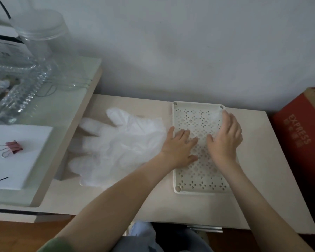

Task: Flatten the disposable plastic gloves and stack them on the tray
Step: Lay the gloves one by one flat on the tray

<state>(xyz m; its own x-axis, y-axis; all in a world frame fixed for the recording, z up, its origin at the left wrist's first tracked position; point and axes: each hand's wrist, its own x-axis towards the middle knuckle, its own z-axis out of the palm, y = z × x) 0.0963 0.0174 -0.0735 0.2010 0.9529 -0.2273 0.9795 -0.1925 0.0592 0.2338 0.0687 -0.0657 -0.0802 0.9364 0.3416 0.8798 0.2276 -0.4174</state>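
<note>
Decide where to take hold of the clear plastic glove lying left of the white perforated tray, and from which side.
Probably pinch the clear plastic glove by its cuff edge, coming from the white perforated tray: it lies flat, fingers pointing away.

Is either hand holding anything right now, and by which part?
Nothing is held. The left hand and right hand lie flat, fingers straight, pressing on the perforated tray. A faint clear film, perhaps a glove, shows by the right hand.
</note>
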